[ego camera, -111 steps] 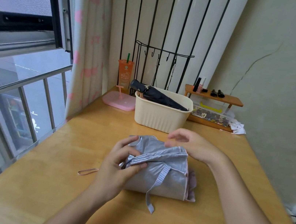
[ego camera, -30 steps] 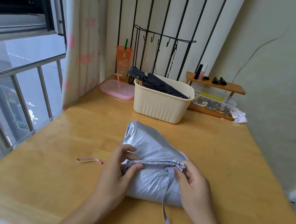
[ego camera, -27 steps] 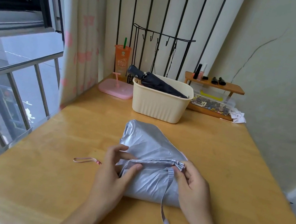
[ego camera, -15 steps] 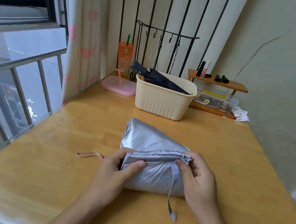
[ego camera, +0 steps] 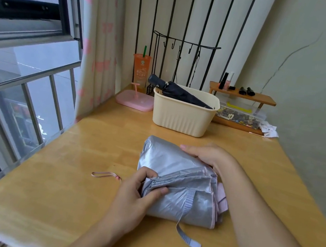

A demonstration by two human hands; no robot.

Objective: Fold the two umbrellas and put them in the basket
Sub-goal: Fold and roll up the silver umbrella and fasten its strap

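Note:
A silver umbrella (ego camera: 175, 165) lies partly folded on the wooden table (ego camera: 64, 182), its strap (ego camera: 187, 218) trailing toward me and its pink wrist loop (ego camera: 105, 175) lying to the left. My left hand (ego camera: 136, 195) pinches the gathered folds at the umbrella's near left end. My right hand (ego camera: 210, 156) rests on the far upper side of the canopy, fingers curled over the cloth. A folded dark umbrella (ego camera: 179, 94) lies slanted in the cream basket (ego camera: 182, 117) at the back of the table.
A pink tray (ego camera: 134, 101) and an orange cup (ego camera: 141, 69) stand left of the basket. A small wooden shelf (ego camera: 242, 95) with bottles and a clear box (ego camera: 239, 115) sit at the back right. The window (ego camera: 19, 59) runs along the left, the wall along the right.
My right hand has left the folds near the strap and moved up and back onto the far side of the canopy. My left hand keeps its pinch on the folds.

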